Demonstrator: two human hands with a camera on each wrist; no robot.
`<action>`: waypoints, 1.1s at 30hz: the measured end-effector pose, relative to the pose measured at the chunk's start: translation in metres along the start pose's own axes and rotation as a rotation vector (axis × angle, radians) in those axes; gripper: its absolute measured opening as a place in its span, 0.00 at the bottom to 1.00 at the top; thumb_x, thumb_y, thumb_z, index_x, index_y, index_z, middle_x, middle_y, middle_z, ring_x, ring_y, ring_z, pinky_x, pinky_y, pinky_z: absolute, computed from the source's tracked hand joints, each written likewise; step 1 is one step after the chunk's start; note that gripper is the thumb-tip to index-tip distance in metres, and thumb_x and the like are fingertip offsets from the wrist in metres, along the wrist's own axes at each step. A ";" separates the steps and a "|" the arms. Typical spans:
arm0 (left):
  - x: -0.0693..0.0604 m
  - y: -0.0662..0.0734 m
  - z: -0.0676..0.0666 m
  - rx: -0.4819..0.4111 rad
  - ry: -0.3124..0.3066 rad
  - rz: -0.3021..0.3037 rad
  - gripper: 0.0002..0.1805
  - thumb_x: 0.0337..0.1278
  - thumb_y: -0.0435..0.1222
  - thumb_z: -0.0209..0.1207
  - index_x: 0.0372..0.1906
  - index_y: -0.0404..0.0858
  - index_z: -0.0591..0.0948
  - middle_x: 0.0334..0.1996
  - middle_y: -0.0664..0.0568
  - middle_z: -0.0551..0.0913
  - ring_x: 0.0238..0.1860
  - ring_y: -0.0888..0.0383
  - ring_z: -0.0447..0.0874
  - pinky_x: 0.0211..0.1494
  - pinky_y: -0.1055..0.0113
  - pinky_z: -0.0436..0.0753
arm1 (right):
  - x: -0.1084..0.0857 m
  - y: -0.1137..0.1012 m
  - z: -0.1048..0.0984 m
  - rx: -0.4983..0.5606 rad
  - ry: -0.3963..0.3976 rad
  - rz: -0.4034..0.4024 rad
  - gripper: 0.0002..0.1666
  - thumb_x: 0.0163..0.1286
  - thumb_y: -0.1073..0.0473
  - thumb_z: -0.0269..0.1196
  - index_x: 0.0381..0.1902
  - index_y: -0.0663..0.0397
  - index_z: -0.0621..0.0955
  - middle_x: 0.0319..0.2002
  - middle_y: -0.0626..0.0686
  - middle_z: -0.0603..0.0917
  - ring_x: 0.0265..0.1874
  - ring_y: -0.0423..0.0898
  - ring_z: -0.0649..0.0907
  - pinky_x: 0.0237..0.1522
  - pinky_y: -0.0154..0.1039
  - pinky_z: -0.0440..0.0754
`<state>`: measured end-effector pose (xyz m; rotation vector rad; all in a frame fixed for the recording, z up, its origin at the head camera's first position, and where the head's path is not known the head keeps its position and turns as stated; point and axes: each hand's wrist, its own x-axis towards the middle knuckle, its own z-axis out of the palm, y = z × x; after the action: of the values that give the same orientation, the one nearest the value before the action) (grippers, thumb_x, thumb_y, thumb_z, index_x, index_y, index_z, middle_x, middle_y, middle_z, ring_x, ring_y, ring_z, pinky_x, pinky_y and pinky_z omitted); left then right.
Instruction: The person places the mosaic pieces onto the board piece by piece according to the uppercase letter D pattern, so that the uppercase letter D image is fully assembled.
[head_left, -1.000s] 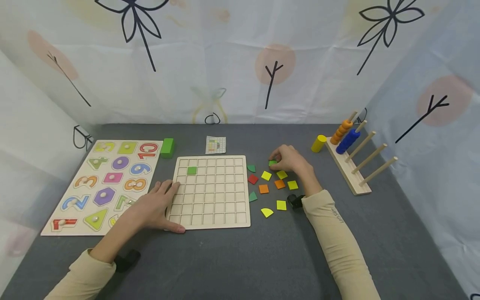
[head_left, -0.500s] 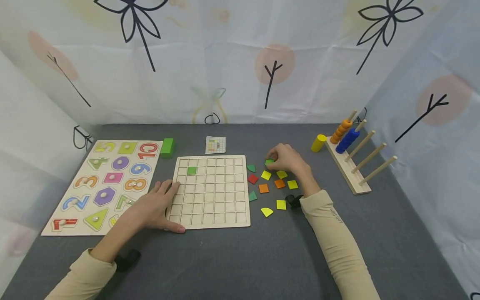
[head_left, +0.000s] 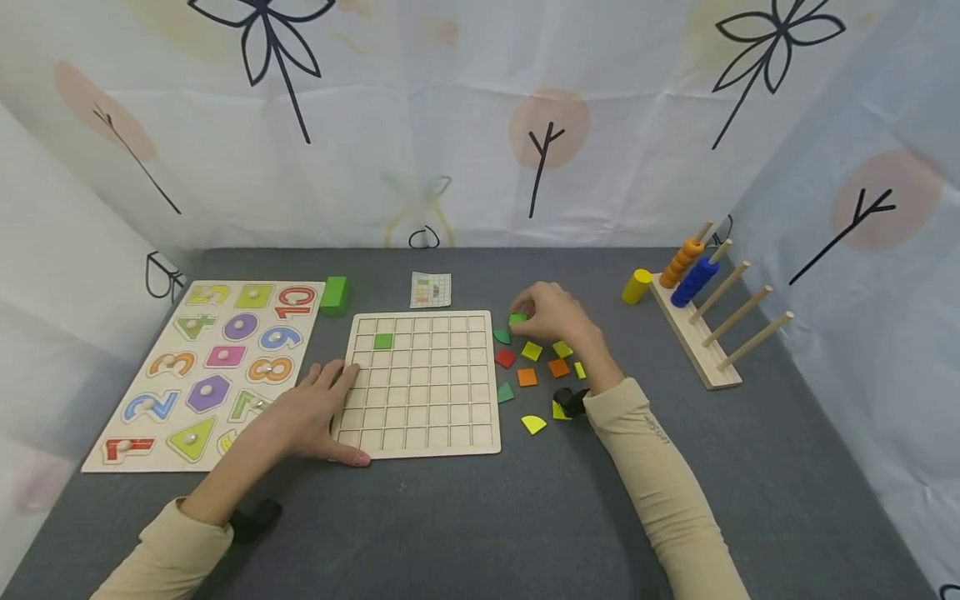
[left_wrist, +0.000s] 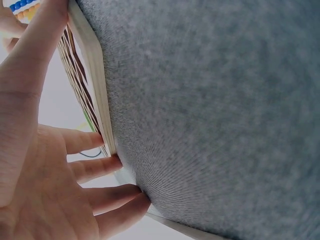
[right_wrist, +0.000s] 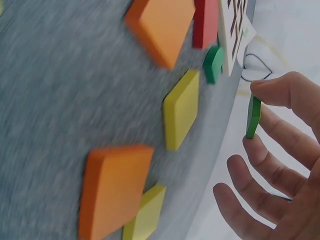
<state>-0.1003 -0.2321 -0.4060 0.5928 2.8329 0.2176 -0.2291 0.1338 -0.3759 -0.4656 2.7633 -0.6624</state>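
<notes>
A wooden grid board (head_left: 420, 392) lies in the middle of the table with one green square (head_left: 383, 341) in its upper left part. My left hand (head_left: 303, 417) rests at the board's left edge, fingers spread and thumb at the lower left corner; the left wrist view shows the fingertips against the board's side (left_wrist: 95, 75). My right hand (head_left: 557, 317) pinches a green piece (right_wrist: 253, 117) between thumb and fingertips, above the table just right of the board. Below that hand lie loose yellow (head_left: 532, 351), orange (head_left: 527, 377), red (head_left: 506, 357) and green (head_left: 506, 392) pieces.
A number and shape puzzle (head_left: 206, 375) lies on the left, a green block (head_left: 334, 296) by its upper right corner. Behind the board is a small pattern card (head_left: 431, 290). On the right stand a yellow cylinder (head_left: 637, 286) and a pegged rack (head_left: 693, 337) with orange and blue beads.
My right hand has moved left toward the board with the green piece, and its wrist now covers part of the yellow pieces. My left hand has stayed in place.
</notes>
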 end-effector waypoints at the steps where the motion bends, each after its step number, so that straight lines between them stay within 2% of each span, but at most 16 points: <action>1: 0.000 0.000 0.000 0.000 0.000 0.001 0.73 0.30 0.73 0.72 0.76 0.27 0.61 0.71 0.27 0.65 0.69 0.17 0.63 0.66 0.31 0.73 | 0.001 -0.002 0.001 -0.001 0.001 -0.006 0.21 0.66 0.56 0.67 0.56 0.54 0.87 0.53 0.57 0.87 0.52 0.54 0.84 0.51 0.51 0.83; 8: 0.000 -0.001 0.000 0.001 0.003 0.004 0.74 0.29 0.74 0.72 0.75 0.27 0.62 0.71 0.27 0.65 0.69 0.17 0.64 0.67 0.31 0.73 | 0.009 -0.019 0.007 0.021 0.010 -0.058 0.21 0.64 0.58 0.67 0.55 0.55 0.87 0.49 0.56 0.88 0.42 0.51 0.84 0.36 0.40 0.76; 10: 0.000 -0.001 0.000 0.003 0.008 0.009 0.74 0.29 0.74 0.72 0.75 0.27 0.62 0.71 0.27 0.66 0.69 0.17 0.64 0.66 0.31 0.73 | 0.012 -0.025 0.009 0.025 0.011 -0.071 0.21 0.65 0.57 0.67 0.55 0.55 0.87 0.51 0.56 0.88 0.44 0.51 0.85 0.37 0.39 0.78; 19: 0.001 -0.002 0.001 0.006 0.013 0.012 0.73 0.29 0.73 0.72 0.75 0.27 0.62 0.71 0.26 0.66 0.68 0.16 0.64 0.66 0.31 0.73 | 0.023 -0.056 0.021 0.040 -0.011 -0.107 0.21 0.66 0.57 0.67 0.56 0.53 0.87 0.55 0.55 0.87 0.54 0.52 0.85 0.49 0.47 0.85; 23: 0.001 -0.003 0.002 0.008 0.018 0.017 0.73 0.29 0.73 0.72 0.75 0.27 0.62 0.71 0.27 0.65 0.68 0.16 0.65 0.65 0.31 0.74 | 0.029 -0.067 0.031 0.017 -0.020 -0.129 0.20 0.66 0.57 0.67 0.55 0.52 0.87 0.54 0.55 0.87 0.51 0.51 0.86 0.45 0.45 0.85; 28: 0.001 -0.004 0.003 0.011 0.021 0.023 0.73 0.29 0.74 0.72 0.75 0.27 0.62 0.70 0.27 0.66 0.68 0.16 0.65 0.65 0.31 0.74 | 0.034 -0.080 0.043 -0.013 -0.039 -0.179 0.19 0.67 0.57 0.67 0.56 0.51 0.87 0.53 0.54 0.87 0.46 0.49 0.85 0.37 0.40 0.80; 33: 0.002 -0.003 0.003 0.011 0.017 0.015 0.74 0.28 0.74 0.72 0.75 0.27 0.62 0.70 0.27 0.66 0.68 0.16 0.65 0.65 0.31 0.74 | 0.039 -0.093 0.053 -0.025 -0.054 -0.202 0.19 0.68 0.56 0.67 0.56 0.50 0.87 0.52 0.54 0.87 0.46 0.48 0.86 0.39 0.40 0.81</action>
<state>-0.1027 -0.2342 -0.4095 0.6177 2.8484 0.2103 -0.2251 0.0200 -0.3837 -0.7646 2.6996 -0.6502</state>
